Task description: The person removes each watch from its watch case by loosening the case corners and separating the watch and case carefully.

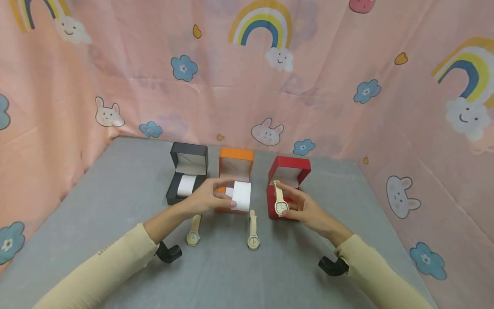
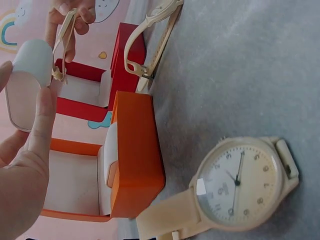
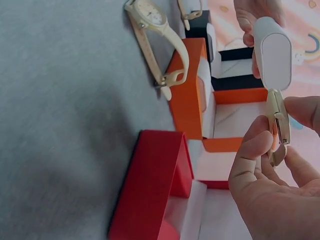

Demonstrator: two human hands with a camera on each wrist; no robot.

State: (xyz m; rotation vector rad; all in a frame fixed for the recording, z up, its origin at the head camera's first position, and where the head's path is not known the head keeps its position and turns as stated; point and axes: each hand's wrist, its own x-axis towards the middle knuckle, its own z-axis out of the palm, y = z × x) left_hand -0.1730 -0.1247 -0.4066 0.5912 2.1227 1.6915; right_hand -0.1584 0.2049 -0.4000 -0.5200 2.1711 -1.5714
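My left hand (image 1: 208, 196) pinches a white watch cushion (image 1: 242, 197) by its ends, raised in front of the open orange box (image 1: 236, 152). A cream wristwatch (image 1: 281, 207) is held in my right hand (image 1: 306, 210), in front of the open red box (image 1: 295, 163). In the right wrist view its strap (image 3: 279, 120) looks fastened into a loop, close to the cushion (image 3: 277, 57). The red box (image 3: 147, 185) shows no cushion in its visible part. Another white cushion (image 2: 111, 152) sits inside the orange box.
The open black box (image 1: 189, 148) stands at the left with a white cushion (image 1: 186, 185) inside. Two more cream watches lie on the grey tabletop, one (image 1: 193, 237) before the black box and one (image 1: 253, 241) before the orange box. A patterned pink curtain (image 1: 216, 103) hangs behind.
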